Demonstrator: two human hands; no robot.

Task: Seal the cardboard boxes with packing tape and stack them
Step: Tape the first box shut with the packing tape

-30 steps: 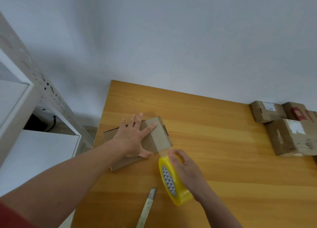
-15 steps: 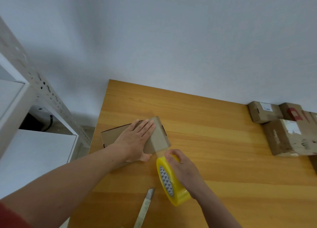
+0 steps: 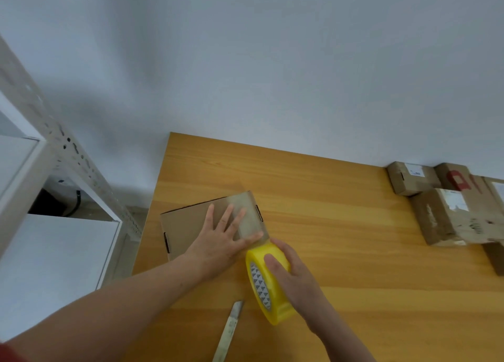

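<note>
Taping step: by the look of it, a clear strip of tape [image 3: 249, 214] is being laid over the right end of the cardboard box [image 3: 188, 225], with the seal not yet cut free.
Box position: flat on the wooden table [image 3: 341, 252] near its left edge, lid closed, side tabs tucked into slots.
Left hand [image 3: 218, 241]: spread flat on the lid, fingers straight, pressing the tape down and pinning the box.
Right hand [image 3: 296, 275]: curled round the yellow tape roll [image 3: 268, 288], held on edge just beside the box's near right corner; the strip runs from roll to lid.
Box handling: probably light and fairly stiff, yet thin-walled; likely to slide on the smooth wood unless the palm holds it. Best taken by the two short ends, or pressed from above at mid-lid.
Tape handling: thin, sticky and springy; it would likely wrinkle or cling to itself if slackened, so tension from the roll matters.
Roll grip: around the outer rim, thumb on top, seems sound.
Blade [image 3: 229, 331]: lies on the table near the roll, untouched; sharp, to be lifted by its handle end.
Other boxes [image 3: 447, 217]: grouped at the far right of the table, well apart.
</note>
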